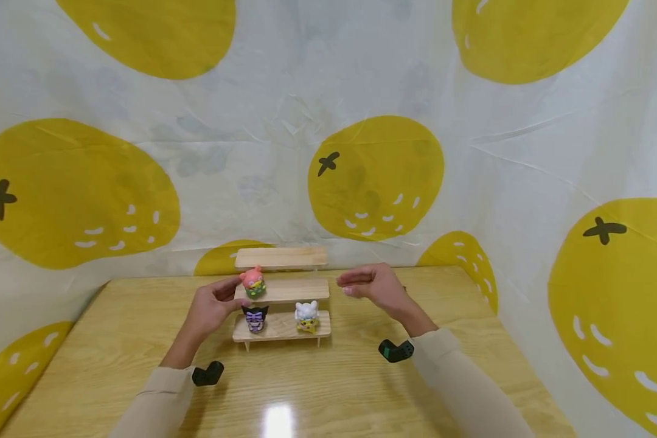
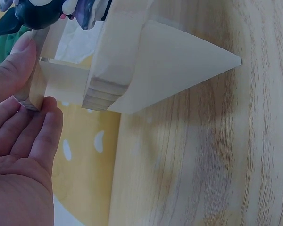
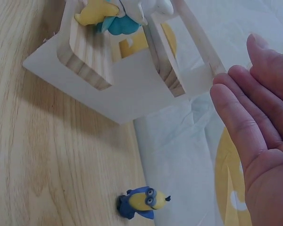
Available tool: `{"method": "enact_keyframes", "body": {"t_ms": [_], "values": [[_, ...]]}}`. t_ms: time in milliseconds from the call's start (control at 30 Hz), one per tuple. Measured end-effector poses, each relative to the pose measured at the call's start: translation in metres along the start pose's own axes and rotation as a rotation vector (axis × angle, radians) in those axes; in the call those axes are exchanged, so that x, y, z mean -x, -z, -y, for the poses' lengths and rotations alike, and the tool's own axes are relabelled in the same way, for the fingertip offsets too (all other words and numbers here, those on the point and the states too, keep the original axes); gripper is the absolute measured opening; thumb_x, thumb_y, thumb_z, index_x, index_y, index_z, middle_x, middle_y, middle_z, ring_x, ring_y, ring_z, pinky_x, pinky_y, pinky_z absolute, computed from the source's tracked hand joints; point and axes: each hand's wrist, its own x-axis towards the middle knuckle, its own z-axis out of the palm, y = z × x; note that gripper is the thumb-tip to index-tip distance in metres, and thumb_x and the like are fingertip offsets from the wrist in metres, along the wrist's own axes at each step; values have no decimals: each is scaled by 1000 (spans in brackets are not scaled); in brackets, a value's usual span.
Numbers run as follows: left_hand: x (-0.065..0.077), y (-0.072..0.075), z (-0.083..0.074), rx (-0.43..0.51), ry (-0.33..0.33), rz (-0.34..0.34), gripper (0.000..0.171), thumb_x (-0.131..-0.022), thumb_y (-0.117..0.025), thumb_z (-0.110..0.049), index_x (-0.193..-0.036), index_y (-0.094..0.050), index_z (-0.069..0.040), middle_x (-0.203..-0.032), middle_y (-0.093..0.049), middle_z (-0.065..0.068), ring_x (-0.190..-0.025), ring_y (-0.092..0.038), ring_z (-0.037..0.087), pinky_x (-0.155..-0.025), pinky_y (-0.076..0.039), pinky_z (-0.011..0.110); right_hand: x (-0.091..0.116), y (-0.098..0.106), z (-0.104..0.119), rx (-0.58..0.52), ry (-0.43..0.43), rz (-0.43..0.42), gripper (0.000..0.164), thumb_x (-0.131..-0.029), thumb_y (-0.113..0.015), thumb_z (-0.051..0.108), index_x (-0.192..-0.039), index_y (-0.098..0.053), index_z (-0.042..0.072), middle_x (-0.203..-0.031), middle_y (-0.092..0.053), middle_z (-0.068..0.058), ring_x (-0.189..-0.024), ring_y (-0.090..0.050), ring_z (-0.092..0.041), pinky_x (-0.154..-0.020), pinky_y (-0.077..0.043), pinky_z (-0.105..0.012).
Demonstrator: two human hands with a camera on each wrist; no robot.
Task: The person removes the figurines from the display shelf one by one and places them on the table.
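Wooden rack (image 1: 298, 291) stands on the table (image 1: 328, 389) near its rear edge. Left hand (image 1: 208, 308) has its grip around the middle tier's left end, beside the pink figure (image 1: 253, 283). Right hand (image 1: 380, 291) is released, near the opposite end; table surface extends forward of the bottom tier.

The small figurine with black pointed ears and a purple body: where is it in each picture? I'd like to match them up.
Head: below centre, a little left; the small black-eared purple figurine stands near the left end of the lowest tier.
Left wrist: top left, where the figurine is cut off by the upper edge.
Right wrist: not in it.
Shared landmark: the three-tier pale wooden shelf, visible in all three.
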Motion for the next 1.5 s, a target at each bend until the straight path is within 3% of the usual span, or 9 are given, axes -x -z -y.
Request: {"method": "enact_keyframes", "body": {"t_ms": [167,300,633,967,1500], "values": [[-2,2,2,-1,-6,-10,59,-89,-82,-7,-143,-60,4,-147,-60,23,-140,-54,38,-106,-53,40,-7,-6,7,15,-3,13,35,-95,-77,15,-127,-74,3,-126,-76,-17,-113,-75,-31,-83,-63,-29],[-2,2,2,1,-7,-8,59,-90,-81,-5,-144,-59,5,-147,-60,24,-140,-54,39,-107,-52,41,-12,-11,13,38,-12,29,36,-95,-78,18,-127,-75,3,-124,-77,-14,-110,-76,-22,-82,-61,-28],[-4,3,-3,-22,3,-19,59,-90,-82,-6,-143,-60,5,-147,-60,25,-140,-54,40,-109,-50,44,-29,-24,28,26,27,43,30,-94,-78,10,-122,-76,1,-120,-78,-16,-108,-77,-23,-96,-63,-37],[-3,5,-4,-7,30,-12,60,-90,-82,-8,-144,-60,3,-148,-60,22,-141,-54,38,-110,-50,42,-42,-39,34,11,17,50,25,-93,-77,3,-118,-78,0,-118,-78,-19,-107,-77,-23,-93,-64,-35],[2,2,-5,-4,22,-19,61,-90,-82,-6,-145,-58,5,-149,-58,24,-142,-54,38,-111,-48,45,-58,-58,44,-8,14,98,31,-92,-78,2,-122,-75,-4,-118,-77,-22,-104,-78,-22,-94,-64,-34]]}}
